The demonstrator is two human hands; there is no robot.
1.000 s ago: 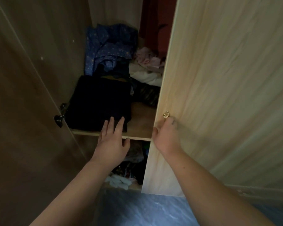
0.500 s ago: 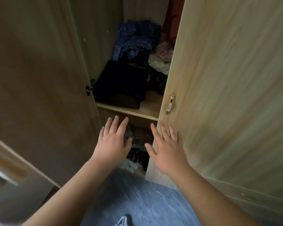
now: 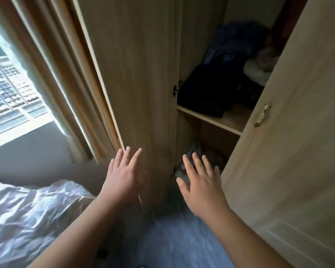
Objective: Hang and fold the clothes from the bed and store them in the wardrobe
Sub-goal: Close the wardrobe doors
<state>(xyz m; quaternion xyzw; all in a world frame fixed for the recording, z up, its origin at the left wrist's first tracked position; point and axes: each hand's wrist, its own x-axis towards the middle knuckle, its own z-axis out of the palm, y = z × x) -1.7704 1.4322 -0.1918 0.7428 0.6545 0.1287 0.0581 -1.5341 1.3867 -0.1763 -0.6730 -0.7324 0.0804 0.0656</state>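
At the far left a window (image 3: 10, 97) lets in daylight beside tan curtains (image 3: 66, 78), and below them lies the bed (image 3: 27, 213) under a rumpled pale sheet. The left hand (image 3: 124, 176) is raised with fingers straight and slightly spread, holding nothing, in front of the lower part of the open left wardrobe door (image 3: 135, 74). The right hand (image 3: 201, 186) is likewise flat and empty, fingers apart, held before the wardrobe's lower compartment, touching nothing that can be made out. Behind it, on the wooden shelf (image 3: 226, 122), sits a folded black garment (image 3: 207, 91) near the front edge, with a crumpled blue garment (image 3: 236, 41) behind it and pale clothes (image 3: 259, 72) to its right. The right wardrobe door (image 3: 302, 132) stands ajar, with a small brass handle (image 3: 262, 115) near its edge.
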